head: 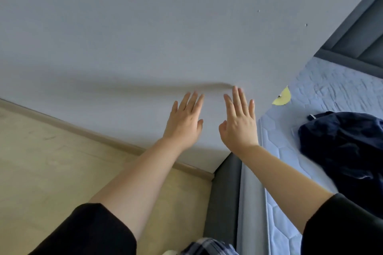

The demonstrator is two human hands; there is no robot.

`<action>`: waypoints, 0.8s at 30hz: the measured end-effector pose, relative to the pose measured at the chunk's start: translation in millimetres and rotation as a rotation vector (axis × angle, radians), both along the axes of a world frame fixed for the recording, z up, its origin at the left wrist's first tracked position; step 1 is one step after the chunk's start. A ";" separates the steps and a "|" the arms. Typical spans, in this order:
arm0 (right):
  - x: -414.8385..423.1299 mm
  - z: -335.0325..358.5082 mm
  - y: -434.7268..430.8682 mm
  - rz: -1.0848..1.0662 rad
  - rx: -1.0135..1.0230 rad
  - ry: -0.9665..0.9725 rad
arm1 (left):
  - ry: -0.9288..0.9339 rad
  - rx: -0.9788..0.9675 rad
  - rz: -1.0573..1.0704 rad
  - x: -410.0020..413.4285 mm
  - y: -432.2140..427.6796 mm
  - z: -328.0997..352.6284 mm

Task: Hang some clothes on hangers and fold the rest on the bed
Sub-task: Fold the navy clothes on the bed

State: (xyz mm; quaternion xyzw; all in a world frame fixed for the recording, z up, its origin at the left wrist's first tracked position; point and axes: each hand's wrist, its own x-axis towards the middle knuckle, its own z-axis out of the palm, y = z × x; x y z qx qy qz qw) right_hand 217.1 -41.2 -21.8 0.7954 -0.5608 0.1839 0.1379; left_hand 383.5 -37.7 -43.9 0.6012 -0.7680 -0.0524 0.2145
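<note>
- Both hands are raised at the centre of the frame against the grey wall [145, 27]. The left hand [185, 122] and the right hand [238, 122] are side by side, backs to the camera, fingers straight and close together, holding nothing.
- The navy garment [344, 151] lies crumpled on the pale blue bed [331, 80] at the right edge of the frame, to the right of the hands and a little lower.
- The right hand is the nearer one. The left hand would have to cross over the right to get there.
- The heap runs roughly from mid-right down toward the lower right. It is too bunched to show a collar, hem or true long axis.
- My read: the next reach goes rightward and down, right hand first, and the cloth needs shaking out before anyone can choose between hanging and folding.
- No hanger shows anywhere. A small yellow scrap [282, 98] sits on the bed just right of the right hand, and a bit of plaid cloth [207, 247] peeks in at bottom centre.
</note>
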 end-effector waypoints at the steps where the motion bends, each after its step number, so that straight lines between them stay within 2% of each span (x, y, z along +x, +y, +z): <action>1: -10.5 -0.1 7.3 -0.004 0.017 -0.008 | -0.006 -0.003 0.000 -10.8 9.3 1.3; 9: -115.2 19.9 79.0 -0.055 0.092 -0.065 | -0.009 0.022 0.016 -126.1 93.2 27.4; 12: -163.2 9.9 103.7 -0.124 0.154 -0.154 | 0.101 0.084 0.034 -183.2 109.5 21.7; 16: -224.1 -33.0 128.4 -0.239 0.300 -0.219 | 0.322 0.237 0.068 -256.3 119.8 -12.3; 20: -276.2 -83.6 144.0 -0.413 0.455 -0.234 | 0.439 0.402 0.048 -313.0 128.3 -63.0; 22: -299.0 -103.5 146.8 -0.503 0.526 -0.197 | 0.465 0.494 0.039 -328.0 143.2 -92.9; 24: -322.2 -119.4 147.4 -0.638 0.579 -0.160 | 0.339 0.527 -0.007 -332.4 162.8 -124.1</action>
